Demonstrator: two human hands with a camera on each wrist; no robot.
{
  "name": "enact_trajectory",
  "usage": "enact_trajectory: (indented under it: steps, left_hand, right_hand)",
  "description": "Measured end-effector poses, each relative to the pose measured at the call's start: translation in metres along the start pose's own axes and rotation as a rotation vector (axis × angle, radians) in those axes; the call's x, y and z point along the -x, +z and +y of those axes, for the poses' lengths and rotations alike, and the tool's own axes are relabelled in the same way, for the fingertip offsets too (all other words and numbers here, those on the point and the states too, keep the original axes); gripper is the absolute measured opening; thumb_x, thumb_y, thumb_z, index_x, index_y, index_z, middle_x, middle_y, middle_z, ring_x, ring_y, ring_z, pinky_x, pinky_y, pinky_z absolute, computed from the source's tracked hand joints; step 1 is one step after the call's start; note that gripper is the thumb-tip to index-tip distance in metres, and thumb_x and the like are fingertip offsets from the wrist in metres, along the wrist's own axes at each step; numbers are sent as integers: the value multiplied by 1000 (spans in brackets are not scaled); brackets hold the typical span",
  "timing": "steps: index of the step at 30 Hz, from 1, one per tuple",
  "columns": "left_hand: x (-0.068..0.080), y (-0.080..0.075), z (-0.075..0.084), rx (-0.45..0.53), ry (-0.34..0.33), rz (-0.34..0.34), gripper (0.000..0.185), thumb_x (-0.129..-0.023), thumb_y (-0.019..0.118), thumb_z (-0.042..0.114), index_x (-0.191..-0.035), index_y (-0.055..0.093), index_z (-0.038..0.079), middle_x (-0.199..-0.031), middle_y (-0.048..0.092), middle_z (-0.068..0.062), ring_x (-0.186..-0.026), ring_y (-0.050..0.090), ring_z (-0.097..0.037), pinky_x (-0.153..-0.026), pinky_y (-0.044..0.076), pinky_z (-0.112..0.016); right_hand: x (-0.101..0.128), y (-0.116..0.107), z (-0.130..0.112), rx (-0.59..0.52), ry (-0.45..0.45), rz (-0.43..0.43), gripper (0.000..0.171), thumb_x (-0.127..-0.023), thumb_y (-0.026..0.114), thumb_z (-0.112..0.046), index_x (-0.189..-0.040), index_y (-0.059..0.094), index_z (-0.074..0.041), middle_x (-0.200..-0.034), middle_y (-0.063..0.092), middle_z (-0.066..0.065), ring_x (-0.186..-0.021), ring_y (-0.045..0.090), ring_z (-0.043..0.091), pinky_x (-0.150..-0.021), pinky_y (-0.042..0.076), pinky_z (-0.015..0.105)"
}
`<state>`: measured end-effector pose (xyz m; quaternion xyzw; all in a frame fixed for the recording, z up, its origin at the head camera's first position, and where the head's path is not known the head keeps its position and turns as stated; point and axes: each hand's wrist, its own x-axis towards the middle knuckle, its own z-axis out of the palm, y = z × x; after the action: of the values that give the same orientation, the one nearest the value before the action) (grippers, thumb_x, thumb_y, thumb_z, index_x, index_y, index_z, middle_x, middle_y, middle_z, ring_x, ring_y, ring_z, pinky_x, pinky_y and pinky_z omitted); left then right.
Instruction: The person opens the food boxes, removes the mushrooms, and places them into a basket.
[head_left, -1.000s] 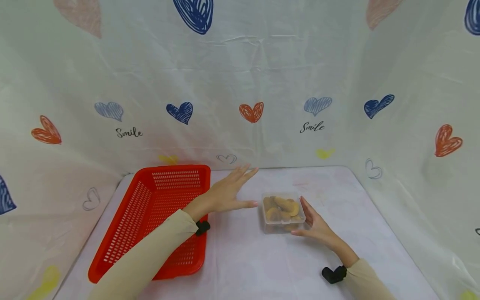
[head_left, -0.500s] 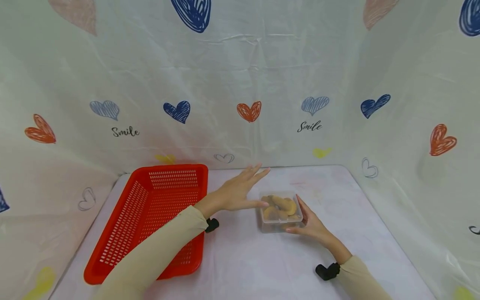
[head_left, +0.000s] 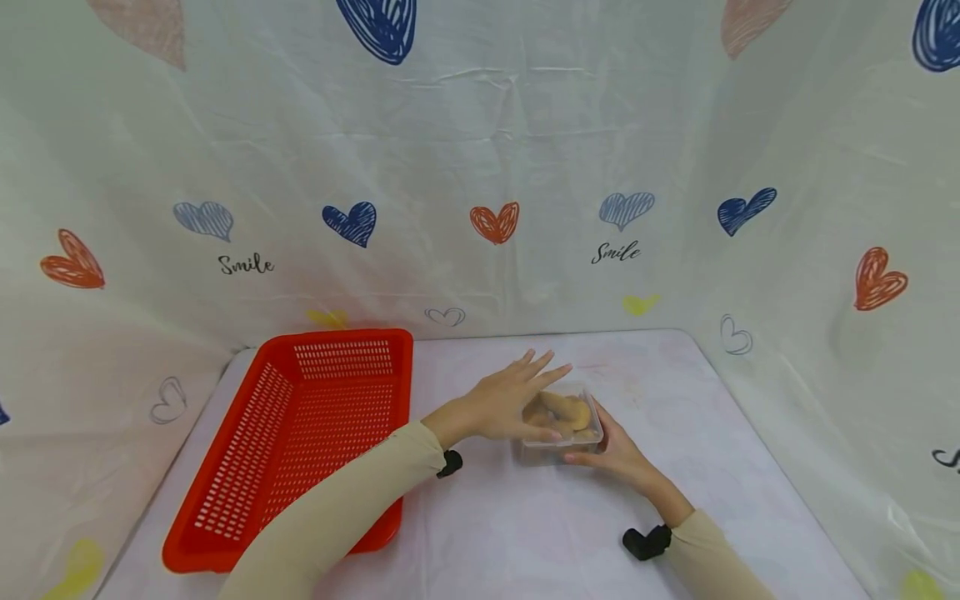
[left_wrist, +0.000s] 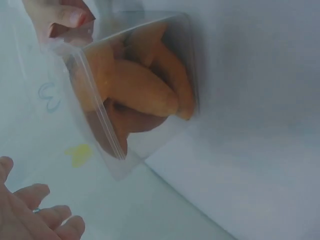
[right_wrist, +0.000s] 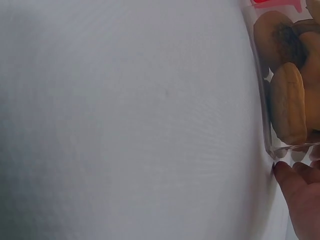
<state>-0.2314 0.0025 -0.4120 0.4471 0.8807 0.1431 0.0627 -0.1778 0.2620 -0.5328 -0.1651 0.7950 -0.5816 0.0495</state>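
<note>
A clear plastic box [head_left: 553,455] with a lid stands right of centre on the table, holding several tan, curved, rounded pieces [left_wrist: 140,90]. My right hand [head_left: 618,450] grips the box at its right side, thumb at the front wall and fingers along the side. In the right wrist view, the right thumb [right_wrist: 295,192] lies against the box's lower corner. My left hand [head_left: 504,407] reaches over the box's left part with fingers spread and straight, overlapping the lid in the head view. The left wrist view shows its fingertips [left_wrist: 60,220] apart from the lid edge.
A red perforated plastic basket [head_left: 318,408] stands on the left of the white-covered table [head_left: 480,517], partly behind the left sleeve [head_left: 337,508]. A white curtain [head_left: 420,150] printed with hearts surrounds the table at the back and sides.
My left hand has moved right, from beside the box to over its left part. The right hand keeps its place at the box's right side. The head view has shifted slightly.
</note>
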Motion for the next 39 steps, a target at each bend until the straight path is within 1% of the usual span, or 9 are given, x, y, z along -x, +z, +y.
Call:
enact_trajectory:
  steps: [6, 8, 13, 18, 21, 24, 28, 34, 39]
  left_hand:
    - [-8, 14, 7, -64, 28, -31, 95, -87, 56, 73, -161, 11, 34, -166, 8, -8, -150, 7, -36, -112, 33, -55]
    - [-9, 17, 10, -92, 37, -43, 93, -88, 55, 73, -161, 15, 31, -166, 10, -9, -150, 9, -38, -113, 32, -53]
    - [-10, 23, 15, -147, 29, -74, 84, -92, 53, 69, -159, 27, 25, -165, 14, -11, -149, 14, -37, -116, 27, -50]
    - [-13, 31, 15, -176, -8, -105, 81, -94, 49, 68, -159, 26, 27, -164, 16, -11, -149, 15, -34, -118, 23, -49]
    - [-15, 36, 16, -221, -22, -113, 79, -94, 46, 69, -159, 26, 28, -164, 18, -11, -149, 15, -34, -118, 23, -50]
    - [-17, 38, 21, -305, -18, -106, 76, -96, 46, 66, -159, 27, 28, -163, 23, -13, -148, 19, -35, -117, 25, -51]
    - [-19, 39, 27, -415, 2, -72, 72, -97, 51, 61, -158, 32, 27, -159, 31, -15, -145, 29, -37, -114, 32, -50]
    - [-23, 44, 33, -509, 23, -44, 71, -96, 52, 62, -155, 38, 24, -155, 37, -18, -140, 38, -40, -109, 39, -52]
    - [-28, 49, 37, -548, 32, -50, 73, -97, 50, 62, -155, 38, 21, -153, 40, -18, -137, 42, -42, -106, 41, -53]
  right_hand:
    - [-2, 2, -1, -41, 20, 1, 105, -85, 80, -12, -161, 8, -13, -158, 28, 20, -128, 48, 33, -89, 53, 29]
    - [-4, 3, 0, -44, 11, -1, 104, -86, 79, -10, -162, 9, -14, -159, 27, 20, -129, 47, 32, -91, 52, 28]
    - [-6, 5, 2, -21, -11, -6, 102, -87, 78, -9, -161, 8, -10, -161, 20, 22, -136, 38, 39, -96, 46, 21]
    - [-6, 6, 1, -39, 5, -18, 102, -88, 76, -9, -161, 4, -8, -160, 20, 25, -132, 43, 45, -93, 49, 24]
    - [-6, 7, 0, -51, 13, -24, 103, -89, 76, -10, -161, 3, -11, -161, 20, 22, -132, 45, 41, -93, 50, 25]
    - [-6, 7, -2, -63, 4, -27, 102, -89, 76, -9, -162, 5, -14, -159, 27, 18, -129, 50, 26, -94, 49, 25]
    - [-5, 6, -2, -78, -17, -35, 100, -89, 75, -6, -162, 7, -16, -154, 37, 17, -122, 56, 11, -94, 50, 26]
    - [-1, 5, 0, -75, -10, -41, 102, -90, 74, -5, -162, 1, -16, -153, 38, 20, -121, 57, 11, -95, 48, 24]
    - [2, 4, 1, -70, -11, -43, 102, -92, 72, -7, -161, -3, -13, -158, 30, 21, -126, 52, 7, -99, 42, 17]
